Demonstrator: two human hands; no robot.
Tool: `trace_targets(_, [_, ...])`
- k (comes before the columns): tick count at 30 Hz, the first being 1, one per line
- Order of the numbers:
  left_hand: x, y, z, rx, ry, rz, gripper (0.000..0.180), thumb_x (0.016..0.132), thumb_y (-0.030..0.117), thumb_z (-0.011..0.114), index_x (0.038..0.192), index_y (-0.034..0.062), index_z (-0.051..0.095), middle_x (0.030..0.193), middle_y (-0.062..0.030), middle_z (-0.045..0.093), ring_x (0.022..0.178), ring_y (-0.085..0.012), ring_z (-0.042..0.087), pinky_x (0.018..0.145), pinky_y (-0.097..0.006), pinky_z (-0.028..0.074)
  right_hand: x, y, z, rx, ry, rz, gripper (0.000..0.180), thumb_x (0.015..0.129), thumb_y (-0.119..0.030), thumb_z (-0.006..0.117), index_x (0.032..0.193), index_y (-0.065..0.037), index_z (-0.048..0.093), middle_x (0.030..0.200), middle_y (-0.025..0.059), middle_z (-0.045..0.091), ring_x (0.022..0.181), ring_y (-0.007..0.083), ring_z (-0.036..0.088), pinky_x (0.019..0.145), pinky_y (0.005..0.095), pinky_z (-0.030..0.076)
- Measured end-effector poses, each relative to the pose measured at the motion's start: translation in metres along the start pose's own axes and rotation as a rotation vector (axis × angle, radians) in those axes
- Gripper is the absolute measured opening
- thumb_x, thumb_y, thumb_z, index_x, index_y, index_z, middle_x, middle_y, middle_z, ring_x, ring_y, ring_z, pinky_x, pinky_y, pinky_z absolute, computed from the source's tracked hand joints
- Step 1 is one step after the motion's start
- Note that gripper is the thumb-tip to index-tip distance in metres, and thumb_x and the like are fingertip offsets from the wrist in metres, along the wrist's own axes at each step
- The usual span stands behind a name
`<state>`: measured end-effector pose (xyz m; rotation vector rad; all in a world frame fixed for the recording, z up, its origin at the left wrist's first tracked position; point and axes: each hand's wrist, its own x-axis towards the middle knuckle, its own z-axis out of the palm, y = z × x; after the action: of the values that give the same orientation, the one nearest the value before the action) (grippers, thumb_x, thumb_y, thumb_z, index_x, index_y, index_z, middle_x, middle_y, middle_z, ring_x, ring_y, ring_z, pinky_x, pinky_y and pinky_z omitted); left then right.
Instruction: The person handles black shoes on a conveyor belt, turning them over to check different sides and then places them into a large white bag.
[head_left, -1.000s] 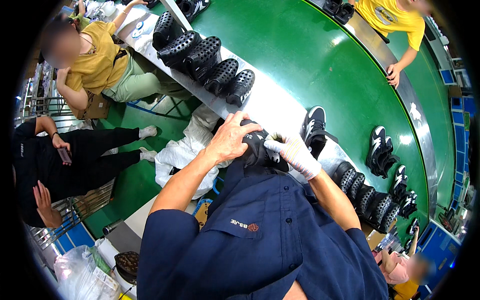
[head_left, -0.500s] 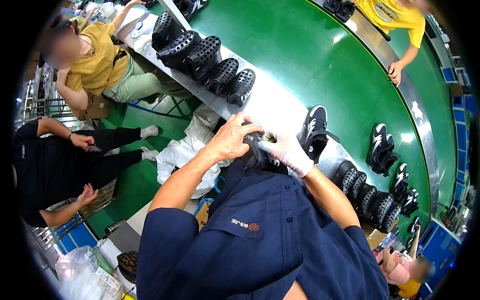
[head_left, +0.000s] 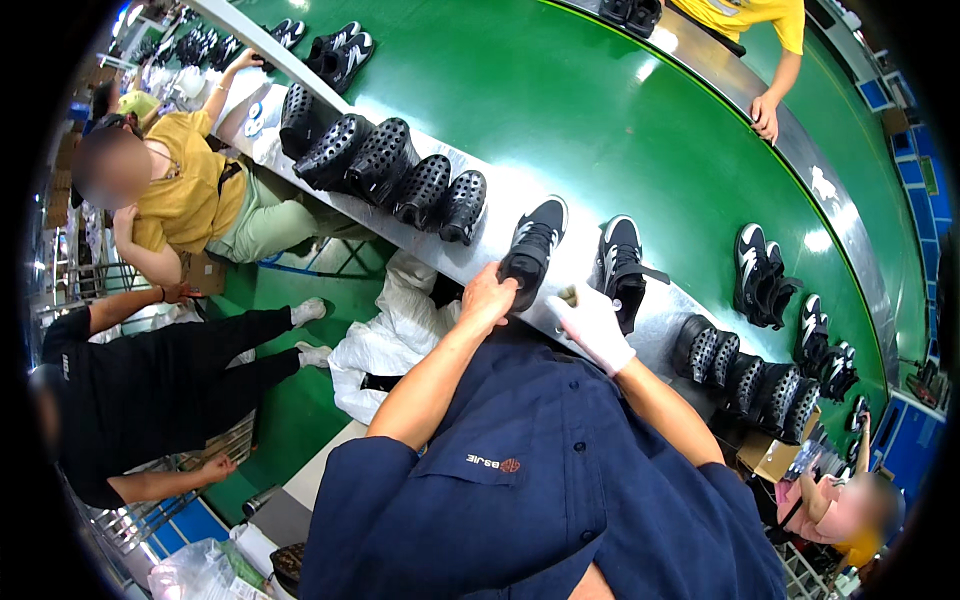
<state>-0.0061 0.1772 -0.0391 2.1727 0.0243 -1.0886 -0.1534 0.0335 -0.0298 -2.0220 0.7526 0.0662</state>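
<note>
You've moved the black shoe [head_left: 541, 232] out over the counter [head_left: 582, 228], mid-frame, the grip of your left hand [head_left: 489, 297] clamped on its heel, while your gloved right hand [head_left: 594, 326] has let go, fingers loosely apart, leaving one hand steadying it.

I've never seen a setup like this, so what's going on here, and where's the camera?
There's no robot, just a person working with their own hands. The picture comes from a camera on that person's head, looking down; its wide lens bends straight edges. The left hand holds the heel end of a black shoe over a metal ledge. The right hand, in a pale glove, is beside it, with nothing visible in it. Another shoe sits on the ledge, with dotted black shoe-shaped pieces further along.
</note>
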Motion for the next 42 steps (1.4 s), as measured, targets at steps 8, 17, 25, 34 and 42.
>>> trace_targets(8, [0.004, -0.004, 0.015, 0.404, 0.232, 0.517, 0.044, 0.092, 0.028, 0.067, 0.129, 0.0052, 0.064, 0.098, -0.0274, 0.073, 0.092, -0.0457, 0.071, 0.082, -0.056, 0.055, 0.016, -0.043, 0.012, -0.492, 0.15, -0.162, 0.027, 0.093, -0.032, 0.07, 0.102, -0.007, 0.065, 0.088, 0.0178, 0.07, 0.08, 0.0374, 0.071, 0.07, 0.0488, 0.056])
trace_targets(17, [0.012, -0.004, 0.021, 0.443, 0.292, 0.572, 0.03, 0.092, 0.019, 0.062, 0.115, 0.0001, 0.069, 0.082, -0.0288, 0.071, 0.079, -0.0477, 0.071, 0.074, -0.057, 0.056, 0.026, -0.021, 0.016, -0.379, 0.2, -0.28, 0.009, 0.084, -0.01, 0.067, 0.092, -0.008, 0.063, 0.082, 0.0188, 0.065, 0.083, 0.0416, 0.066, 0.072, 0.0523, 0.052])
trace_targets(25, [-0.036, 0.018, 0.007, 0.621, 0.411, 0.686, 0.031, 0.092, 0.022, 0.068, 0.115, 0.0011, 0.064, 0.084, -0.0215, 0.071, 0.077, -0.0428, 0.07, 0.072, -0.054, 0.055, -0.035, -0.005, -0.032, -0.206, 0.43, -0.056, 0.02, 0.093, -0.023, 0.07, 0.104, -0.006, 0.068, 0.09, 0.0183, 0.07, 0.083, 0.0366, 0.07, 0.075, 0.045, 0.056])
trace_targets(34, [-0.063, 0.033, 0.088, 0.532, 0.09, 1.023, 0.024, 0.09, 0.015, 0.07, 0.109, -0.0002, 0.07, 0.089, -0.0175, 0.066, 0.09, -0.0388, 0.064, 0.083, -0.047, 0.053, -0.034, 0.054, 0.002, 0.64, 0.298, 0.544, 0.035, 0.091, -0.029, 0.071, 0.099, 0.005, 0.066, 0.087, 0.0161, 0.071, 0.076, 0.023, 0.067, 0.066, 0.0402, 0.053])
trace_targets(42, [-0.042, 0.032, 0.119, 0.443, 0.29, 0.96, 0.023, 0.087, 0.026, 0.074, 0.087, 0.0038, 0.076, 0.087, -0.0121, 0.073, 0.089, -0.0325, 0.064, 0.081, -0.045, 0.044, -0.022, 0.098, 0.051, 0.745, 0.171, 0.357, 0.038, 0.099, -0.036, 0.065, 0.109, 0.0, 0.07, 0.094, 0.0177, 0.073, 0.084, 0.0254, 0.068, 0.076, 0.0407, 0.054])
